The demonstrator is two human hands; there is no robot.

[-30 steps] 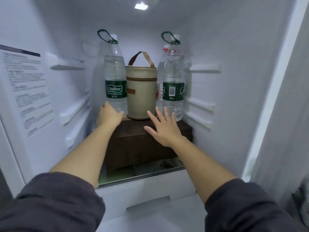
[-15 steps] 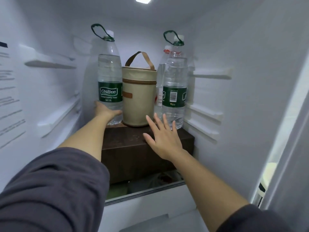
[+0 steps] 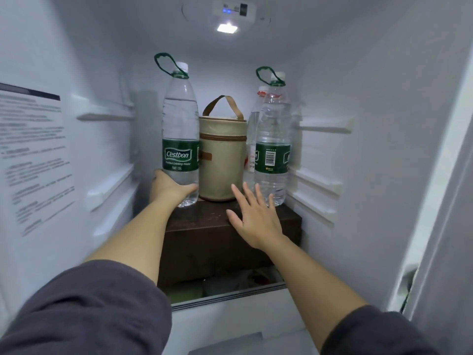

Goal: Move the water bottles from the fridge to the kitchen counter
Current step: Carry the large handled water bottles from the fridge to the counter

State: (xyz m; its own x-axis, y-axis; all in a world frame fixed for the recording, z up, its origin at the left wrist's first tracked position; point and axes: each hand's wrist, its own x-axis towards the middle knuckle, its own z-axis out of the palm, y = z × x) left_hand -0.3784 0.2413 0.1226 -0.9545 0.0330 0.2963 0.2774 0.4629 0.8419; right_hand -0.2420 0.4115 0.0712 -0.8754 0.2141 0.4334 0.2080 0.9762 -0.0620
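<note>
Inside the open fridge, a tall clear water bottle with a green Cestbon label (image 3: 180,129) stands upright at the left on a dark brown box (image 3: 230,242). My left hand (image 3: 169,187) grips its lower part, thumb across the front. A second green-label bottle (image 3: 273,149) stands at the right, and a third bottle with a red label (image 3: 252,139) is partly hidden behind it. My right hand (image 3: 253,217) hovers over the box with fingers spread, fingertips just short of the right bottle's base.
A beige cylindrical bag with a brown handle (image 3: 222,160) stands between the bottles. White shelf rails (image 3: 317,180) line both fridge walls. Below the box lies a glass shelf edge (image 3: 230,295) over a drawer. The fridge light (image 3: 227,28) glows overhead.
My left hand has closed round the lower part of the left bottle. My right hand has edged closer to the right bottle. The camera has tilted upward slightly.
</note>
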